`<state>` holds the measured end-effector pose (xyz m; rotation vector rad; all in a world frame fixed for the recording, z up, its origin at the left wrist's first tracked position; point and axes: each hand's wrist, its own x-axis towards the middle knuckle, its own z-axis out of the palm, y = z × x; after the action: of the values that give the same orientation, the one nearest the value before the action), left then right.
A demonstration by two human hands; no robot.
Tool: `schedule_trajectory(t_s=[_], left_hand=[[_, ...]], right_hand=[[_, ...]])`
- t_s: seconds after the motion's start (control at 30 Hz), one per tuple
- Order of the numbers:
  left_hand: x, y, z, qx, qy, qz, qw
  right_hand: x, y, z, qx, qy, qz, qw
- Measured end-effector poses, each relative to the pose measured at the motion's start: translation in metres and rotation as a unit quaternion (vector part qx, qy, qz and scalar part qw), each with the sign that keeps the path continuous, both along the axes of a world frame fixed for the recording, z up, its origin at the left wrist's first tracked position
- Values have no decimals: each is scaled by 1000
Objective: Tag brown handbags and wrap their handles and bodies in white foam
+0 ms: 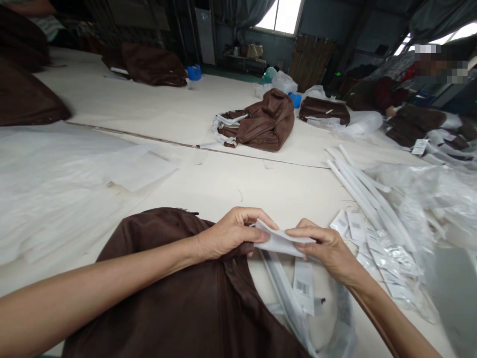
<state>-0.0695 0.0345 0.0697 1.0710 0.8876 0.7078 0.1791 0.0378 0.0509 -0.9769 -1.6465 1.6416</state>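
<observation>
A dark brown leather bag [186, 303] lies in front of me at the bottom centre. My left hand [238, 231] is over its upper right edge, thumb and fingers pinching the left end of a white wrapping sheet [281, 242]. The sheet's right end is pinched in my right hand [320, 241]. Below the sheet, a handle wrapped in clear plastic [285, 298] curves down beside a white barcode tag [303, 286]. Part of the bag's edge is hidden under my left hand.
White paper sheets [67, 184] spread at left. Barcode tags [380, 258], white foam tubes [361, 184] and clear plastic bags [428, 194] lie at right. Another brown bag [266, 122] lies beyond a table seam. Further bags, blue items and a person [395, 94] are behind.
</observation>
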Motion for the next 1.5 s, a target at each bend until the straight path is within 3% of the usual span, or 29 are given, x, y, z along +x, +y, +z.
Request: schedule_trajectory(t_s=[0.2, 0.33, 0.5, 0.73, 0.83, 0.9, 0.97, 1.07, 1.13, 1.17, 1.23, 1.27, 1.3, 1.33, 1.4, 1.5], left_hand=[[-1, 3, -9, -20, 13, 6, 1000], [-6, 8, -13, -16, 7, -22, 1000], [-1, 11, -12, 2, 12, -24, 1000], [6, 15, -4, 35, 106, -23, 993], [4, 26, 6, 29, 153, -73, 985], [6, 37, 9, 39, 196, -152, 968], [11, 50, 5, 65, 221, -227, 946], [18, 61, -11, 100, 228, -231, 940], [18, 62, -24, 90, 237, -202, 946], [17, 61, -29, 80, 241, -181, 950], [15, 59, -35, 65, 247, -142, 956], [15, 58, -37, 62, 246, -128, 959], [15, 58, -38, 62, 241, -118, 961], [16, 58, -38, 59, 235, -115, 963], [18, 58, -37, 49, 224, -110, 967], [23, 57, -34, 43, 212, -94, 972]], right_hand=[[1, 2, -1, 19, -13, 24, 999], [1, 1, 1, 35, -33, 28, 998], [-2, 0, -4, 81, -39, 8, 996], [-1, 7, -2, 141, -42, 0, 989], [-4, 9, 5, 174, -40, 5, 984], [-6, 13, 9, 200, -52, 8, 978], [-4, 17, 12, 223, -79, 12, 971], [14, 8, 18, 272, -141, 13, 952], [37, -14, 23, 296, -173, -37, 939], [53, -28, 25, 294, -180, -97, 934], [95, -60, 27, 248, -183, -289, 907], [120, -75, 27, 198, -184, -402, 875], [146, -88, 28, 143, -189, -517, 822], [171, -100, 28, 122, -198, -570, 788], [214, -116, 29, 94, -214, -626, 744], [250, -126, 29, 38, -237, -647, 724]])
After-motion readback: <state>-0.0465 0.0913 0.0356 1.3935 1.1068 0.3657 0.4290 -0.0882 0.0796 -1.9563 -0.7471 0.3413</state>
